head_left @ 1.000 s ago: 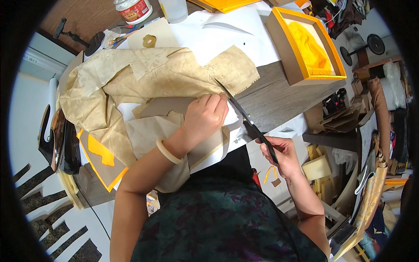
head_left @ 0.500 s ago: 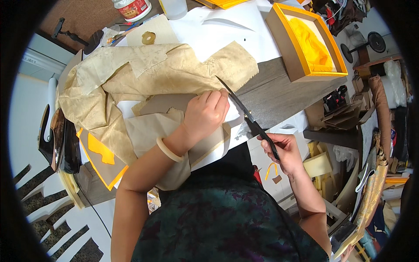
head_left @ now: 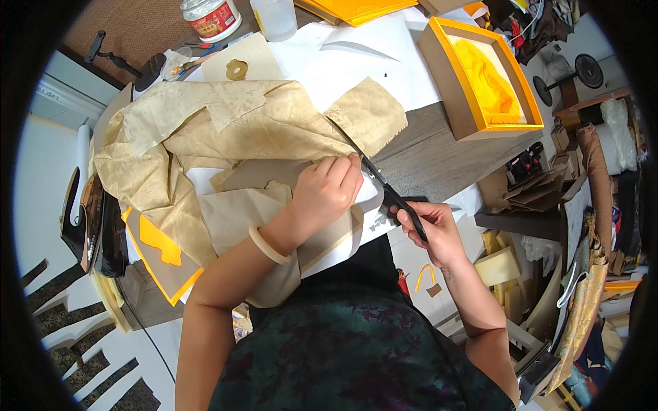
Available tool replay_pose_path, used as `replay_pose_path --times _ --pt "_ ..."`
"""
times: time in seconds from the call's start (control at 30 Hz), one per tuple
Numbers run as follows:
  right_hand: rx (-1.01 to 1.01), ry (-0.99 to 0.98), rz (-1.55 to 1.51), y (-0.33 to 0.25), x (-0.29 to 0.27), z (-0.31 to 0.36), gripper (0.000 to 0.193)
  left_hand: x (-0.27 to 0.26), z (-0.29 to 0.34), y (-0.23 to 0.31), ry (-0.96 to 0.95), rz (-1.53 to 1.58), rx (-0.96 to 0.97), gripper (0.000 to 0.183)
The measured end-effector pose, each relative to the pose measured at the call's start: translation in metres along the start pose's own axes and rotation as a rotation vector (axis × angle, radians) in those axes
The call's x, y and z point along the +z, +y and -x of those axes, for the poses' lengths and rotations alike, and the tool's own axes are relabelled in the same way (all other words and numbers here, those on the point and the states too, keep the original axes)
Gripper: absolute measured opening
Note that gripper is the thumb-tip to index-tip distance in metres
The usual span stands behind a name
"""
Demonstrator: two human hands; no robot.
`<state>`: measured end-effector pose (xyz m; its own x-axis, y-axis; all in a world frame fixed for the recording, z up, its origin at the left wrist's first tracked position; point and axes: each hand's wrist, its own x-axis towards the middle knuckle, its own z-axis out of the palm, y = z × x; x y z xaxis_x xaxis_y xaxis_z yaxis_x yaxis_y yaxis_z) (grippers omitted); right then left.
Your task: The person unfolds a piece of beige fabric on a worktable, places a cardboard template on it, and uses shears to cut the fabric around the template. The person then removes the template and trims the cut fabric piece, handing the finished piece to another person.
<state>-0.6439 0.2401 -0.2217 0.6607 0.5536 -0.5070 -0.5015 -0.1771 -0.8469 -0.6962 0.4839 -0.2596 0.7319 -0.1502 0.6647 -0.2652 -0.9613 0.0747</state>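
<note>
Long black-handled scissors (head_left: 373,171) sit in my right hand (head_left: 439,233), fingers closed round the handles near the table's front edge. Their blades reach up and left into a beige patterned cloth (head_left: 253,130) spread across the table. My left hand (head_left: 329,188), a pale bangle (head_left: 267,246) on its wrist, pinches the near edge of that cloth just left of the blades. A frayed corner of the cloth (head_left: 370,113) lies to the right of the blades. Plain beige fabric (head_left: 240,212) hangs below my left forearm.
An open yellow-rimmed box (head_left: 445,89) holding yellow cloth stands at the right rear. A white jar (head_left: 211,19) and a translucent cup (head_left: 275,19) stand at the back. A ring-shaped disc (head_left: 236,70) lies behind the cloth. A yellow-edged board (head_left: 157,253) lies at the left.
The scissor handles have swung slightly up and left with my right hand, and the blades appear closer together. My left hand keeps its pinch on the cloth. The whole view has shifted slightly.
</note>
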Motion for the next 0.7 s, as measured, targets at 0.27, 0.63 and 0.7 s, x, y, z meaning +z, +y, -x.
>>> replay_pose_path --times 0.27,0.63,0.7 --pt "0.008 0.015 0.03 -0.003 0.006 0.0 0.027 -0.002 -0.002 0.002 0.021 0.055 -0.031 0.027" --pt "0.008 -0.049 -0.009 -0.013 0.012 -0.02 0.022 -0.003 -0.002 0.001 0.019 0.01 0.001 0.024" --pt "0.011 -0.057 -0.013 -0.011 0.011 -0.021 0.019 -0.005 -0.004 0.003 0.034 0.049 -0.015 0.025"
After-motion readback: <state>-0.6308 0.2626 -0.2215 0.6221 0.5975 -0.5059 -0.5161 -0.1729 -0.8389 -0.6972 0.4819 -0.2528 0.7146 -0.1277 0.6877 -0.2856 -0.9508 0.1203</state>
